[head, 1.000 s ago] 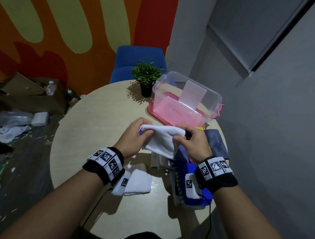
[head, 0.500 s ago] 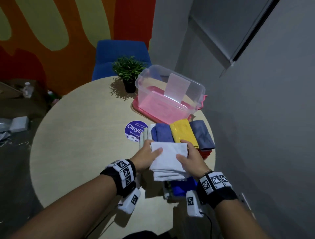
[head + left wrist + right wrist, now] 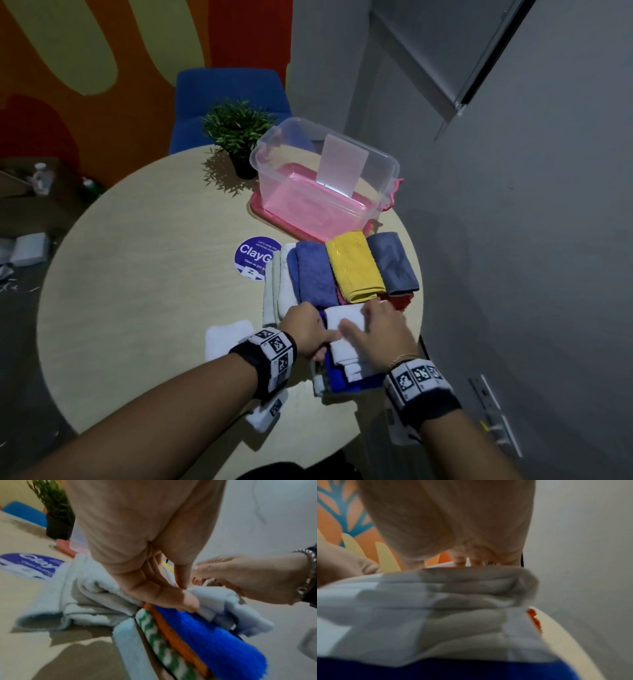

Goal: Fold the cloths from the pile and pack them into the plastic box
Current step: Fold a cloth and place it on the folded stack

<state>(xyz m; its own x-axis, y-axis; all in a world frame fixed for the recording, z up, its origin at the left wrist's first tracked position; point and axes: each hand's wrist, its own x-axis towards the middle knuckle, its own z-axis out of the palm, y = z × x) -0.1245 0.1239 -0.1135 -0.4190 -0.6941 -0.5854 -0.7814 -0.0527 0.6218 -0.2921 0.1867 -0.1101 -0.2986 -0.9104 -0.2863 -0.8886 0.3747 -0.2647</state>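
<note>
A folded white cloth (image 3: 345, 318) lies on top of the near pile, over a bright blue cloth (image 3: 337, 375). My left hand (image 3: 308, 334) pinches the white cloth's left edge (image 3: 221, 605), thumb on top and fingers beneath. Over the same cloth (image 3: 436, 601) my right hand (image 3: 378, 330) presses flat with its fingers stretched out. The left wrist view shows orange (image 3: 178, 639) and green-white (image 3: 159, 639) cloths under the blue one (image 3: 214, 639). The clear plastic box (image 3: 263, 171) stands open at the table's far right on a pink lid (image 3: 262, 210).
Folded cloths lie in a row before the box: white (image 3: 284, 277), purple-blue (image 3: 313, 270), yellow (image 3: 352, 267), grey (image 3: 394, 263). Another white cloth (image 3: 226, 337) lies left of my wrist. A potted plant (image 3: 239, 133), a round sticker (image 3: 251, 257) and a blue chair (image 3: 229, 89) are beyond.
Both hands have brought the white cloth down from the air onto the near pile. The right hand went from gripping its edge to lying flat on it; the cloth now looks narrower.
</note>
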